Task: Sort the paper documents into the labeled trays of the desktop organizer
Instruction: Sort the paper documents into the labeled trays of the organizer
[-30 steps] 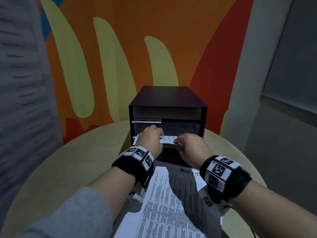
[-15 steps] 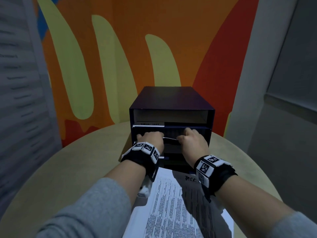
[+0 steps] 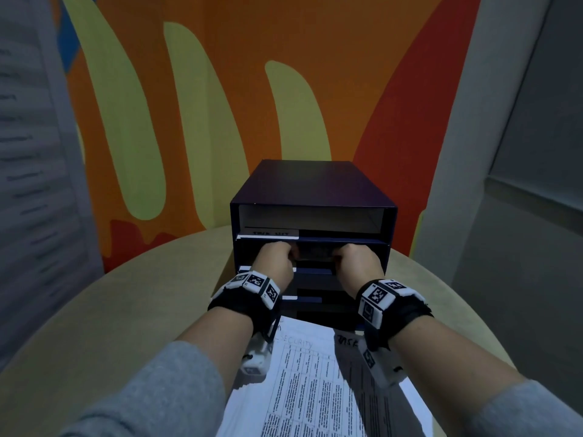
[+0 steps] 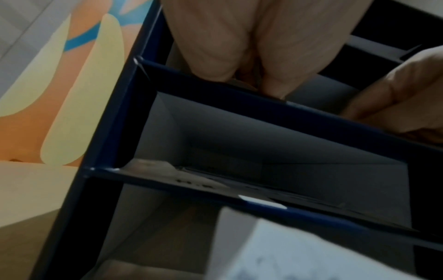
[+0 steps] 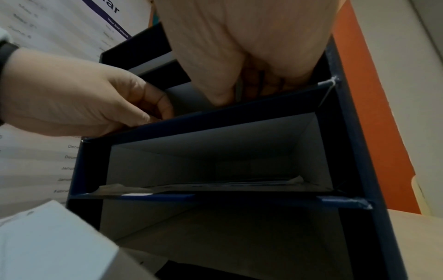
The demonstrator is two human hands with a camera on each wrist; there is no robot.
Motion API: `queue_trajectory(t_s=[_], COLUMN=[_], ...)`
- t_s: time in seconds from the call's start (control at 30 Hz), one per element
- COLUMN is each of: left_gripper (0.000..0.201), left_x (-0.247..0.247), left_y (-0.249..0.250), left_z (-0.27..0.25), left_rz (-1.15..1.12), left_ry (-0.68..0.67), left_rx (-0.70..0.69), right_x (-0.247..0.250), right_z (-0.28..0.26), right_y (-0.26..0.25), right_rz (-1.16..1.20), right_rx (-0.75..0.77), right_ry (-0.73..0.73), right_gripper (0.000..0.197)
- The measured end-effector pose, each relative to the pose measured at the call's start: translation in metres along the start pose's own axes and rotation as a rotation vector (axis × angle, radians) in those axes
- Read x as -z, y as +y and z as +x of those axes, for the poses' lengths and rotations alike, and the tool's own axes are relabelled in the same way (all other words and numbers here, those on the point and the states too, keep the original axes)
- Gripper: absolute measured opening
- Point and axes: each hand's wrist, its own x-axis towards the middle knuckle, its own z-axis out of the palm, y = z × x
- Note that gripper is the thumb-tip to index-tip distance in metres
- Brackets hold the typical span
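The dark blue desktop organizer (image 3: 312,184) stands on the round table with several open trays. Both hands reach into its second tray from the top. My left hand (image 3: 274,263) and right hand (image 3: 356,263) have curled fingers and pinch the near edge of a paper sheet (image 3: 315,254), which lies almost wholly inside, dim in the shade. The right wrist view shows the left hand (image 5: 84,106) at the tray lip and the right hand (image 5: 251,47) above it. The tray below holds flat papers (image 5: 215,186). A stack of printed documents (image 3: 309,389) lies before the organizer.
A white label (image 3: 271,233) sits on the top tray's front lip. The beige table (image 3: 126,310) curves away left and right of the organizer. An orange and yellow painted wall (image 3: 220,105) stands close behind it, and a grey wall on the right.
Both hands have pushed forward from the tray's front into it, carrying the white sheet inside. Only a dim strip of it shows between them now.
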Motion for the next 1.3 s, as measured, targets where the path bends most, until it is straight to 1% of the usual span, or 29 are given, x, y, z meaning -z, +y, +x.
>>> queue_trajectory(t_s=[0.07, 0.1, 0.17, 0.27, 0.43, 0.5, 0.57, 0.63, 0.67, 0.73, 0.8, 0.87, 0.97, 1.03, 1.13, 1.2, 1.3], left_gripper=[0.019, 0.02, 0.031, 0.034, 0.039, 0.042, 0.04, 0.03, 0.026, 0.026, 0.033, 0.04, 0.042, 0.045, 0.051, 0.057, 0.061], left_x=[-0.006, -0.008, -0.008, -0.006, -0.015, -0.017, -0.02, -0.02, -0.021, -0.022, -0.022, -0.018, -0.013, -0.01, -0.01, -0.014, -0.017], left_y=[-0.004, -0.006, -0.007, -0.007, -0.011, -0.012, -0.014, -0.015, -0.015, -0.016, -0.017, -0.013, -0.01, -0.012, -0.017, -0.02, -0.02], left_z=[0.003, 0.005, 0.008, 0.009, 0.009, 0.007, 0.005, 0.002, 0.001, 0.001, 0.006, 0.013, 0.019, 0.02, 0.022, 0.023, 0.021], left_rz=[0.029, 0.055, 0.091, 0.109, 0.214, 0.259, 0.257, 0.255, 0.251, 0.26, 0.277, 0.294, 0.341, 0.353, 0.364, 0.378, 0.399], left_ry=[0.026, 0.029, 0.007, -0.021, -0.066, -0.062, -0.002, 0.074, 0.085, 0.054, 0.006, -0.068, -0.176, -0.202, -0.217, -0.191, -0.14], left_rx=[0.003, 0.021, 0.057, 0.069, 0.019, -0.017, -0.084, -0.153, -0.163, -0.155, -0.111, -0.051, -0.023, -0.042, -0.058, -0.064, -0.064], right_x=[-0.003, -0.004, -0.007, -0.008, -0.01, -0.008, -0.006, -0.003, -0.002, -0.001, 0.0, 0.001, 0.002, 0.002, 0.0, -0.003, -0.003], right_z=[0.003, 0.005, 0.007, 0.007, 0.003, 0.0, -0.001, -0.002, -0.001, 0.0, 0.001, 0.003, 0.007, 0.009, 0.008, 0.007, 0.007], right_y=[0.0, 0.0, 0.0, 0.001, 0.003, 0.002, 0.001, -0.001, -0.002, -0.004, -0.008, -0.012, -0.014, -0.012, -0.006, -0.004, -0.005], right_rz=[0.002, 0.009, 0.02, 0.024, -0.001, -0.002, 0.006, -0.001, -0.007, -0.03, -0.073, -0.112, -0.104, -0.088, -0.1, -0.114, -0.146], right_rx=[-0.011, -0.016, -0.016, 0.017, 0.029, 0.02, 0.02, 0.018, 0.014, 0.002, -0.01, -0.02, -0.016, -0.013, -0.013, -0.015, -0.008], right_ry=[-0.013, -0.018, -0.03, -0.042, -0.09, -0.116, -0.149, -0.169, -0.172, -0.192, -0.252, -0.302, -0.348, -0.342, -0.249, -0.207, -0.229], right_gripper=[0.025, 0.025, 0.026, 0.026, 0.027, 0.029, 0.027, 0.021, 0.018, 0.023, 0.033, 0.042, 0.046, 0.043, 0.038, 0.038, 0.039])
